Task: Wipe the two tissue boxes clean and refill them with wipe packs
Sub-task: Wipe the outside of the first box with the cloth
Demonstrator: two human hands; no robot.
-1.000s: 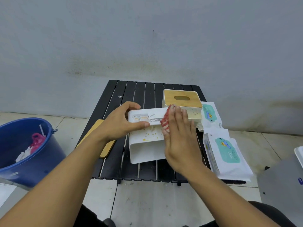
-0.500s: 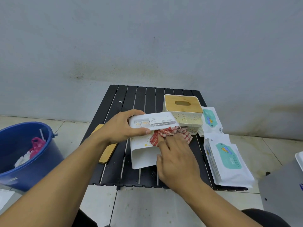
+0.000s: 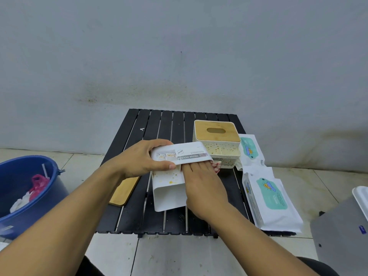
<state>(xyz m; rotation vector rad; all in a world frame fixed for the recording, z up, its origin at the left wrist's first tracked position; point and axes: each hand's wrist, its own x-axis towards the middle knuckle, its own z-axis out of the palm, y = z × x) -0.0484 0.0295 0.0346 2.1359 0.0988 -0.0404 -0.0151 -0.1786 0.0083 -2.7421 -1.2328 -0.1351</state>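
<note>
I am logging from the head camera, nearest first. The right hand (image 3: 203,188) is reaching into the open box (image 3: 168,194), which is lying on its side at the front middle of the table (image 3: 131,214). Its fingers are hidden under the box's labelled upper wall, so I cannot tell whether they are flat or curled. The box's inner wall is showing yellow-brown specks. The left hand (image 3: 143,158) is grasping the upper wall, with the thumb on the label and the fingers curled over the far edge. A loose bamboo lid (image 3: 124,191) is lying left of the box. A red checked cloth (image 3: 216,168) is poking out at the box's right edge. One wipe pack (image 3: 272,200) is lying at the table's right edge, and a second pack (image 3: 251,150) is lying beyond it. The second box (image 3: 223,152), lidded and speckled, is standing just behind the first. A blue bucket (image 3: 29,222) is sitting on the floor to the left.
</note>
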